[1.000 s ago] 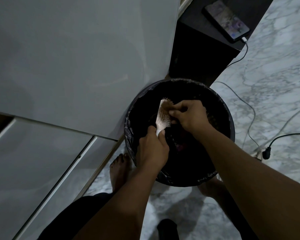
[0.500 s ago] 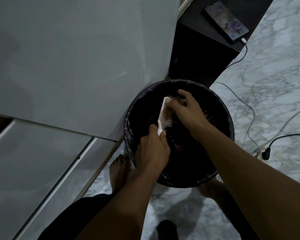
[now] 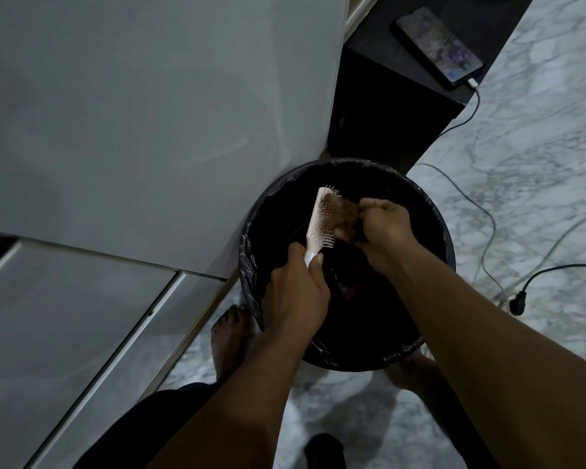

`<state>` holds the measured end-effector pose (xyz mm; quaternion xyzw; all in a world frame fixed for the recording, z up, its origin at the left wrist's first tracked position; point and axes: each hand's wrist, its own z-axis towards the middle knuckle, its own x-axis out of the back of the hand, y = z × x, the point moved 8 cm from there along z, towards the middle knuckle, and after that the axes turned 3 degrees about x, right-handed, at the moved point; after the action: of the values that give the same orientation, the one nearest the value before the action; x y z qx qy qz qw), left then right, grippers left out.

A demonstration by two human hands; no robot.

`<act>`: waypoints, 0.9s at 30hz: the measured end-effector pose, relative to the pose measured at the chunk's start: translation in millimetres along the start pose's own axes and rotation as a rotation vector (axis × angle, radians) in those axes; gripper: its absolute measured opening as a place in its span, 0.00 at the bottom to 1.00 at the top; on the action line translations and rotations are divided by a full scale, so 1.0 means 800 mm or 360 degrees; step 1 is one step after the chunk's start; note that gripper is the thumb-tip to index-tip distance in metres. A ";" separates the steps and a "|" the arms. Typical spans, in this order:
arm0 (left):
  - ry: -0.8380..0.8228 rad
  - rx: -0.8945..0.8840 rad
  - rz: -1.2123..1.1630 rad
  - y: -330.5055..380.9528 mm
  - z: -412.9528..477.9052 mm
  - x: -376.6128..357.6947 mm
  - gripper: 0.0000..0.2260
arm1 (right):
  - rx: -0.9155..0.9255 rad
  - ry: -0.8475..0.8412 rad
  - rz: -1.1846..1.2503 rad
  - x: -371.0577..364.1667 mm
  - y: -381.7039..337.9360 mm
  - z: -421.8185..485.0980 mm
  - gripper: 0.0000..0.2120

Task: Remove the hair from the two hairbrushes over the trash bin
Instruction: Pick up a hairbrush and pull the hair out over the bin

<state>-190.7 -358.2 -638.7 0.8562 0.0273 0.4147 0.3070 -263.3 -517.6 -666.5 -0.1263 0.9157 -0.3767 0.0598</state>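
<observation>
A pale pink hairbrush (image 3: 319,221) is held over the round black trash bin (image 3: 435,231), bristles facing right. My left hand (image 3: 296,292) grips its handle from below. A brown clump of hair (image 3: 347,218) hangs between the bristles and my right hand (image 3: 384,225), whose fingers are pinched on it just right of the brush head. The bin is lined with a black bag and dark inside. No second hairbrush is in view.
A white cabinet (image 3: 149,130) stands left of the bin. A dark stand (image 3: 386,106) behind it carries a phone (image 3: 437,49) on a charging cable. More cables and a plug (image 3: 518,301) lie on the marble floor at right. My bare feet flank the bin.
My right hand has pulled the hair clump rightward off the bristles, so more of the brush face shows. The left hand keeps the brush steady.
</observation>
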 end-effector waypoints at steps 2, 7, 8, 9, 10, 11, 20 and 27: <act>-0.0002 0.0010 0.0007 0.000 0.000 0.000 0.11 | 0.0061 -0.0069 -0.0114 -0.005 -0.003 -0.001 0.12; 0.0015 -0.0031 0.0008 0.003 -0.001 0.001 0.10 | 0.0842 -0.0450 -0.1177 -0.036 -0.029 -0.013 0.22; 0.0030 -0.0023 -0.0002 0.001 0.000 0.001 0.11 | 0.0835 -0.0422 -0.1212 -0.034 -0.029 -0.012 0.21; 0.0036 -0.0018 -0.0012 0.000 0.000 0.002 0.11 | 0.0791 -0.0361 -0.1166 -0.030 -0.028 -0.007 0.17; 0.0031 -0.0018 -0.0021 -0.001 0.000 0.001 0.12 | 0.0744 -0.0307 -0.1079 -0.025 -0.028 -0.003 0.12; 0.0019 -0.0019 -0.0025 -0.001 0.001 0.001 0.12 | 0.0701 -0.0263 -0.1004 -0.021 -0.028 0.000 0.08; -0.0033 0.0004 0.0002 0.004 0.001 0.003 0.10 | -0.0025 -0.0249 0.0008 -0.003 0.004 0.010 0.07; -0.0067 0.0093 0.0076 -0.008 0.002 -0.004 0.11 | 0.0042 -0.0018 -0.0392 0.007 -0.002 0.019 0.10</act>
<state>-190.7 -354.9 -644.8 0.8737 0.0127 0.4028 0.2723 -265.2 -530.6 -675.9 -0.2390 0.8879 -0.3926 0.0199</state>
